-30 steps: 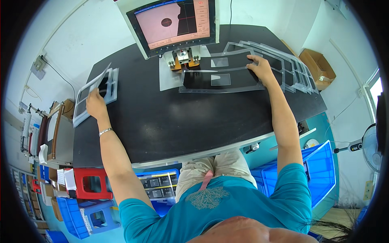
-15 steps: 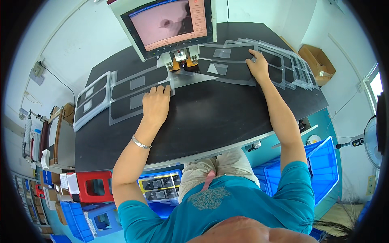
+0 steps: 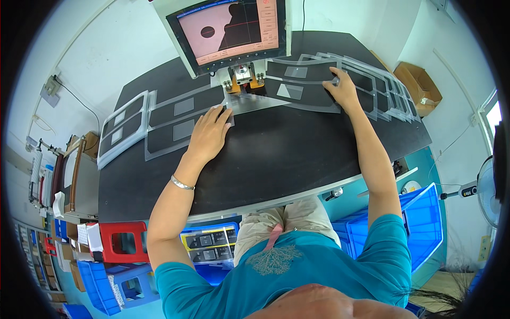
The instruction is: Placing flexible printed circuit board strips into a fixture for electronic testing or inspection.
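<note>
Fingers of the left hand [image 3: 207,135] lie slightly spread on one clear-edged sheet [image 3: 178,119]. The right hand [image 3: 345,93], thumb and forefinger apart, is at the edge of a second sheet [image 3: 308,83].

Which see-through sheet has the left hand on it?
The sheet between the left stack and the machine under the screen. Only it has the left hand on its near right part; the right-side sheets are by the right hand.
</note>
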Motion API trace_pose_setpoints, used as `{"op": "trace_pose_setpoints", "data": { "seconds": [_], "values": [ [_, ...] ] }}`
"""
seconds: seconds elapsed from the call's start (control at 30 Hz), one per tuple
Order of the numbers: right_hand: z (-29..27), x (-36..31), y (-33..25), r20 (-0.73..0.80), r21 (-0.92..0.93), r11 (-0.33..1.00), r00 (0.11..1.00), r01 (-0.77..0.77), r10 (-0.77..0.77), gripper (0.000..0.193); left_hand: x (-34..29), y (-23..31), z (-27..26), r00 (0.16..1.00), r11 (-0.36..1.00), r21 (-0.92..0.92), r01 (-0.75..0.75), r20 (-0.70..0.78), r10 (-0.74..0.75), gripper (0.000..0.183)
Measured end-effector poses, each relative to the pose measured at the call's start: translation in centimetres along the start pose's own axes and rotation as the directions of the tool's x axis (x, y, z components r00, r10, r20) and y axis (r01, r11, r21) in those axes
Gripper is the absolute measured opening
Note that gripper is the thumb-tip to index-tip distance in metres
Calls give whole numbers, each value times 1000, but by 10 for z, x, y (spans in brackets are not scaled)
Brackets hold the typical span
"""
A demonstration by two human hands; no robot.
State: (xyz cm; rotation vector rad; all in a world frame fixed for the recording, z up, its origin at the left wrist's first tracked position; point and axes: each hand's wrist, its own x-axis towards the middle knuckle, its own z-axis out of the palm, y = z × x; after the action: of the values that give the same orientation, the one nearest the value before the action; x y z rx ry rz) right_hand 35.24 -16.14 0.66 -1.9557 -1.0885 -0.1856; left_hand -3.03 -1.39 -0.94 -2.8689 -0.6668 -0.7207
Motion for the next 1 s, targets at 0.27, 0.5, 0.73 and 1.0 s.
{"op": "trace_pose_setpoints", "data": {
  "seconds": [0.27, 0.5, 0.73, 1.0],
  "values": [
    [-76, 24, 59, -84, -306, 949, 991, 74, -104, 51, 2, 50, -15, 997, 996, -85, -40, 67, 46, 38],
    [-63, 24, 72, -152, -441, 894, 975, 78, -160, 45, 8, 66, -6, 995, 995, -24, -96, 39, 96, 38],
    [21, -9, -6, 246, -422, 817, 917, 392, -313, 51, 8, 64, -5, 994, 993, -49, -105, 12, 106, 40],
    [-13, 9, 32, 230, -574, 805, 973, 150, -17, 56, 8, 64, -20, 994, 979, -174, -106, 1, 107, 46]
  ]
}}
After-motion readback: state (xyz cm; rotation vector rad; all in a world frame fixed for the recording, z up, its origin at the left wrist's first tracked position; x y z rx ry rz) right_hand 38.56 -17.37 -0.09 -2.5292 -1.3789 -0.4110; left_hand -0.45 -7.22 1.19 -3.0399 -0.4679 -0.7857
